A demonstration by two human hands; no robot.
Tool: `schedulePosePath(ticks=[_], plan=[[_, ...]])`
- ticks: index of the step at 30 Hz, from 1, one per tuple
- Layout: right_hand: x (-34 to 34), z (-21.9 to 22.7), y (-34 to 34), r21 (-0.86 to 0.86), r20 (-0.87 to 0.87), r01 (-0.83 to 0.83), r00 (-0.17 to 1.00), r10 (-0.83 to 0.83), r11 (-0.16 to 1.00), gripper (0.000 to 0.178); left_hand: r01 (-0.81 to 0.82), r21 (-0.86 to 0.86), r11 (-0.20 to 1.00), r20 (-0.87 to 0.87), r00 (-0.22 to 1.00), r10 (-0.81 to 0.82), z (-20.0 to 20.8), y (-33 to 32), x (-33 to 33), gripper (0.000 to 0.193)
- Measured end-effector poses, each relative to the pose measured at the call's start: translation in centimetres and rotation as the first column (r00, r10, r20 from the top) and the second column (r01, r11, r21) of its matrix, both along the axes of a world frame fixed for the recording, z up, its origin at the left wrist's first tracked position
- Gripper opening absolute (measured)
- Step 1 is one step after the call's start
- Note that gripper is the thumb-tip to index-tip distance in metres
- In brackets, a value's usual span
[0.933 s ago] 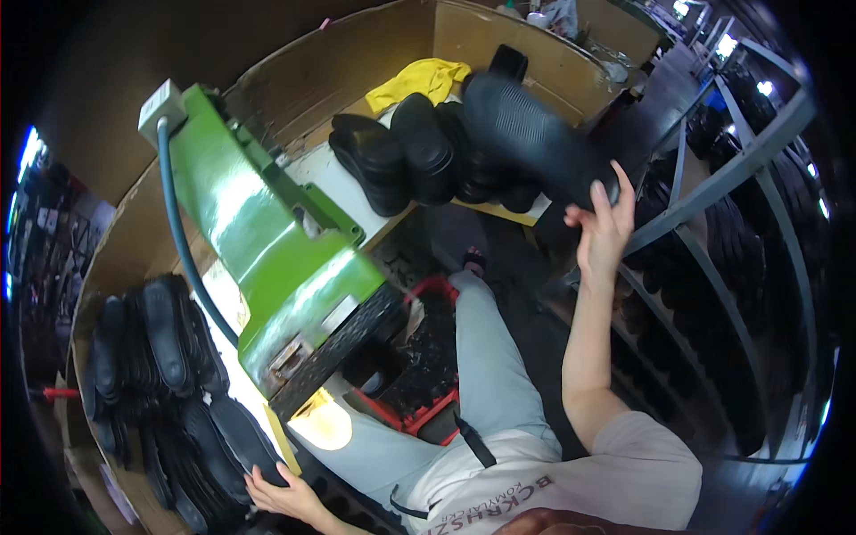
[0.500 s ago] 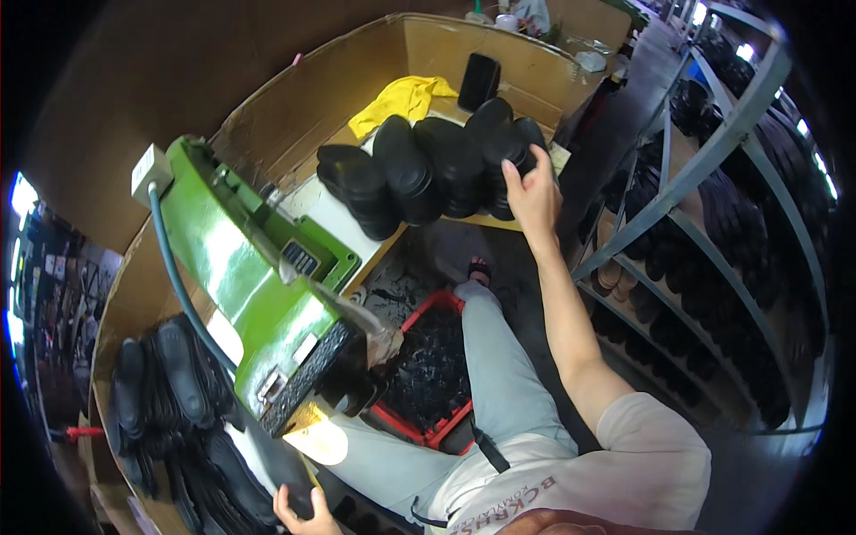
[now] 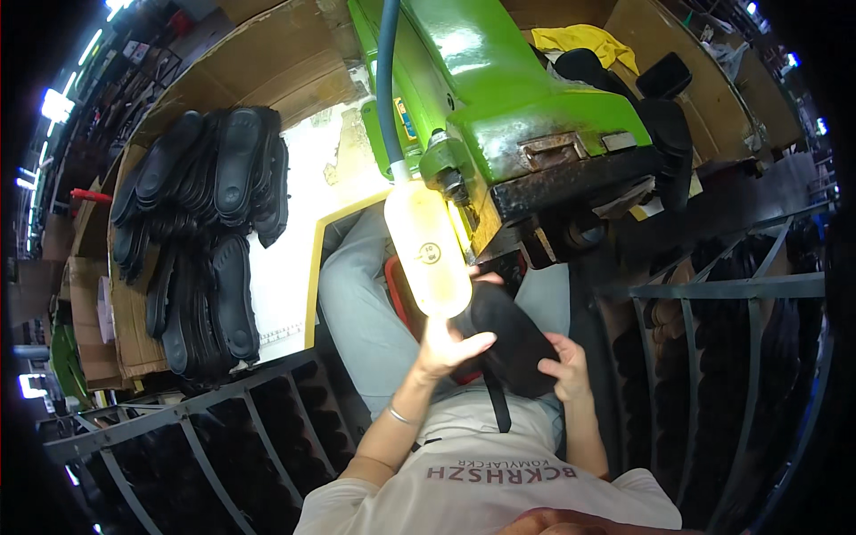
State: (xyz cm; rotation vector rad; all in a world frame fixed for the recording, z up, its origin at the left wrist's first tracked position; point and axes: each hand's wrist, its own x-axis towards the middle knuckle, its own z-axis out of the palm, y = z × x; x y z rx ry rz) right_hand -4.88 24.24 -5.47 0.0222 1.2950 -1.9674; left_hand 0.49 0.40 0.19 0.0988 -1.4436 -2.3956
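Observation:
Below the head of a green machine (image 3: 526, 98), both my hands hold a black shoe sole (image 3: 513, 343) slantwise over my lap. My left hand (image 3: 446, 346) grips its left side, thumb on top; a glowing oblong lamp (image 3: 428, 254) hides part of that hand. At the sole's right edge, my right hand (image 3: 568, 367) is closed, fingers and thumb pinching the rim. Whether a second piece lies against the sole cannot be made out. On the left of the white tabletop (image 3: 294, 312) lie several rows of black shoe soles (image 3: 236, 169).
Cardboard walls (image 3: 241, 76) surround the table. Behind the machine are a yellow cloth (image 3: 584, 43), a black phone (image 3: 664, 76) and stacked black pieces (image 3: 664, 134). Metal racks (image 3: 740, 287) stand on both sides. A red crate (image 3: 397, 294) shows partly between my legs.
My right hand has left the stacked black pieces and come down to my lap. My left hand has moved inward from the sole rows. Both now hold one sole, and the view has turned left.

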Motion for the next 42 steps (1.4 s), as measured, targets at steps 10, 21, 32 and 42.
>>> schedulePosePath(ticks=[10,21,32,42], plan=[[3.0,0.8,-4.3,0.002,-0.105,-0.109,0.988,0.109,0.994,0.039,-0.11,-0.389,0.915,0.307,0.921,0.241,3.0,0.7,-3.5,0.011],[-2.2,3.0,1.3,-0.011,-0.122,0.136,0.983,-0.136,0.991,0.043,-0.155,-0.184,0.971,0.311,0.928,0.207,0.4,3.0,-1.7,0.038],[-12.9,7.2,-2.4,-0.186,-0.246,0.424,0.853,-0.46,0.886,0.043,-0.28,-0.682,0.676,0.114,0.872,0.477,-0.7,1.6,-3.2,0.012],[-14.5,5.6,-8.6,-0.293,-0.126,0.283,0.935,-0.33,0.913,0.059,-0.219,-0.266,0.939,0.1,0.962,0.253,2.5,-4.7,1.0,0.025]])
